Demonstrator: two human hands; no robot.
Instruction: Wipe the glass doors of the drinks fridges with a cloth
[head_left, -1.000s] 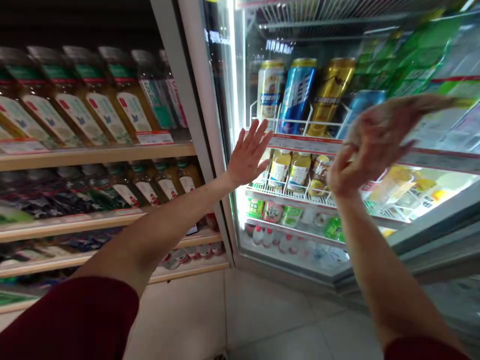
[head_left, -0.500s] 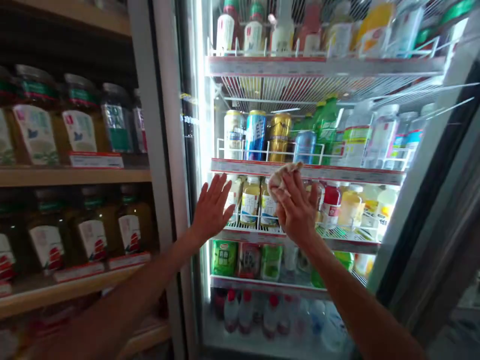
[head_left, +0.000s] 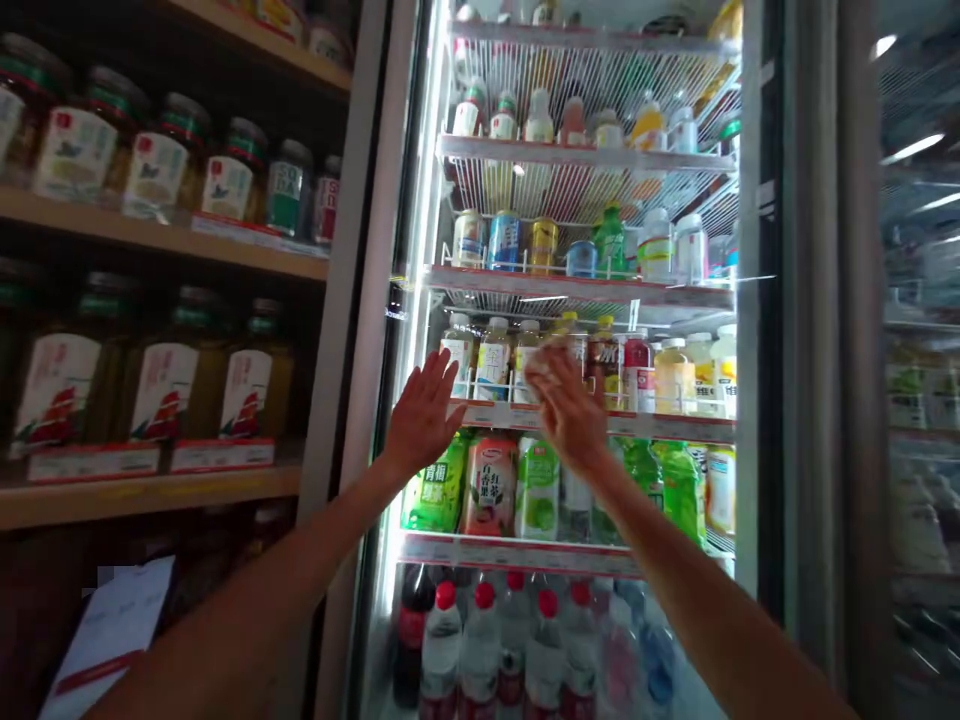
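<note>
My left hand (head_left: 422,417) lies flat with its fingers spread against the glass door (head_left: 675,500) of a lit drinks fridge, at the height of the middle shelf. My right hand (head_left: 570,410), blurred by motion, presses on the same glass a little to the right. A pale crumpled cloth (head_left: 546,352) shows at its fingertips. Behind the glass stand rows of bottles (head_left: 491,360) and cans (head_left: 504,240) on white wire shelves.
Wooden shelves (head_left: 150,495) with jars of amber liquid (head_left: 161,390) stand to the left of the fridge's grey frame (head_left: 360,300). A white sheet of paper (head_left: 112,625) leans at lower left. Another glass-fronted fridge (head_left: 915,350) is on the right.
The fridge door has swung from open to flush with the frame. Both hands now rest on its glass; the right hand with the cloth has come down from the right.
</note>
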